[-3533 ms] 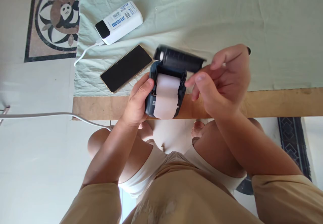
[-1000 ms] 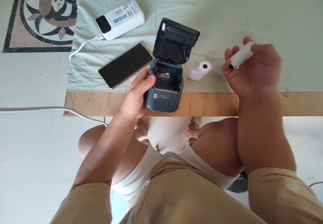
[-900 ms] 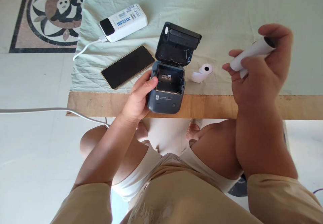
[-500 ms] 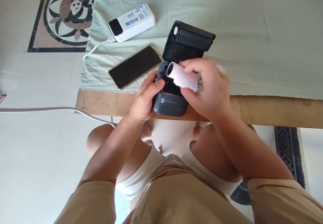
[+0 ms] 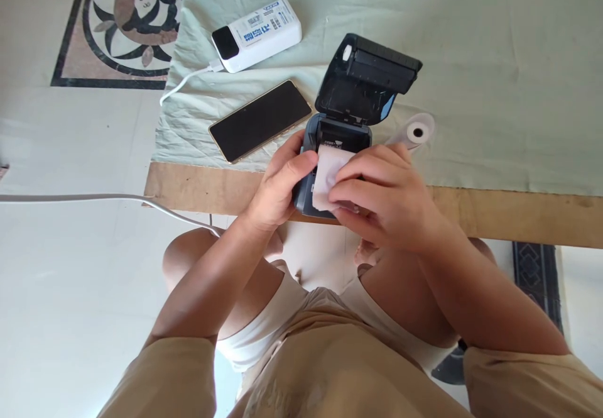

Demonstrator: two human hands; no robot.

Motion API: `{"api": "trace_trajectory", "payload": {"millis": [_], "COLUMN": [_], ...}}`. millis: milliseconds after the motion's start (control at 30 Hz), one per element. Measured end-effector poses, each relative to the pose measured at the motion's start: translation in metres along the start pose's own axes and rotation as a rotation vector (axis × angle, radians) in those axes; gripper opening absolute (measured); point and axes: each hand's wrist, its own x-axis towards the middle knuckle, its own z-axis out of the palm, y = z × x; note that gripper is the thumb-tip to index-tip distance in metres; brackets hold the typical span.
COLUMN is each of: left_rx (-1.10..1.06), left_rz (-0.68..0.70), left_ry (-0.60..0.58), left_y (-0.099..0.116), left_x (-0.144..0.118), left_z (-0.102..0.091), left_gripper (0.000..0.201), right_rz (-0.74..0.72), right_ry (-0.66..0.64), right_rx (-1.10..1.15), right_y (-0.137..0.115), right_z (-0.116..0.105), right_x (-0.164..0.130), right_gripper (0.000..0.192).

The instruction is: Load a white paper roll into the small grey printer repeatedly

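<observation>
My left hand (image 5: pixel 285 182) is closed round the left side of a dark portable printer (image 5: pixel 313 122) at the table's front edge. Its hinged lid (image 5: pixel 362 82) stands raised, tilted toward the far right. Over the printer's lower part, my right hand (image 5: pixel 386 192) pinches a nearly used-up white paper roll (image 5: pixel 327 170) whose sheet hangs flat across the printer's body. The right fingers cover part of that roll, so I cannot tell whether it touches the compartment. A fuller paper roll (image 5: pixel 426 126) with a dark core lies behind my right hand, partly hidden.
A black-screened phone (image 5: pixel 261 119) lies left of the printer. Behind it rests a white power bank (image 5: pixel 264 34) with a white cable (image 5: pixel 188 78) plugged in. A pale green cloth (image 5: pixel 494 91) covers the table, leaving a bare wooden edge (image 5: pixel 198 185) in front.
My right hand has moved down and turned, bringing the paper roll from above the compartment to the printer's lower front. The fuller roll behind the hand now shows.
</observation>
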Motion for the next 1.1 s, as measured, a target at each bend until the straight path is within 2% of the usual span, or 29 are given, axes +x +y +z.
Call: {"api": "trace_trajectory", "payload": {"millis": [67, 167, 267, 333, 400, 533, 600, 700, 800, 933, 1100], "left_rx": [0.045, 0.087, 0.099, 0.126, 0.15, 0.151, 0.126, 0.123, 0.126, 0.146, 0.141], "left_rz": [-0.007, 0.024, 0.092, 0.12, 0.131, 0.14, 0.113, 0.04, 0.033, 0.043, 0.035], "left_ry": [0.003, -0.023, -0.08, -0.109, -0.12, -0.147, -0.171, -0.12, -0.083, -0.143, -0.216], "left_y": [0.0, -0.004, -0.011, -0.016, -0.019, -0.022, -0.019, -0.013, -0.008, -0.007, -0.006], "left_x": [0.001, 0.002, 0.005, 0.007, 0.01, 0.015, 0.015, 0.01, 0.003, 0.002, 0.002], "left_z": [0.0, -0.003, -0.009, -0.014, -0.018, -0.024, -0.024, -0.019, -0.014, -0.015, -0.019], "left_gripper": [0.039, 0.047, 0.065, 0.074, 0.077, 0.08, 0.08, 0.075, 0.073, 0.079, 0.082], "right_rz": [-0.006, 0.017, 0.207, 0.321, 0.317, 0.234, 0.251, 0.342, 0.403, 0.418, 0.404], "right_ry": [-0.01, 0.184, 0.388, 0.366, 0.343, 0.201, 0.104, 0.037, 0.037, 0.082, 0.019], "right_rx": [0.03, 0.083, 0.169, 0.297, 0.362, 0.258, 0.211, 0.181, 0.18, 0.208, 0.209], "right_y": [0.0, 0.008, 0.017, 0.021, 0.022, 0.018, 0.016, 0.016, 0.017, 0.018, 0.02], "right_z": [-0.003, -0.009, -0.013, -0.013, -0.012, -0.01, -0.009, -0.007, -0.005, -0.005, -0.005], "right_x": [0.0, 0.0, -0.002, -0.003, -0.005, -0.005, -0.007, -0.011, -0.014, -0.014, -0.017], "right_gripper": [0.01, 0.005, 0.036, 0.049, 0.048, 0.015, 0.01, 0.024, 0.033, 0.03, 0.031]}}
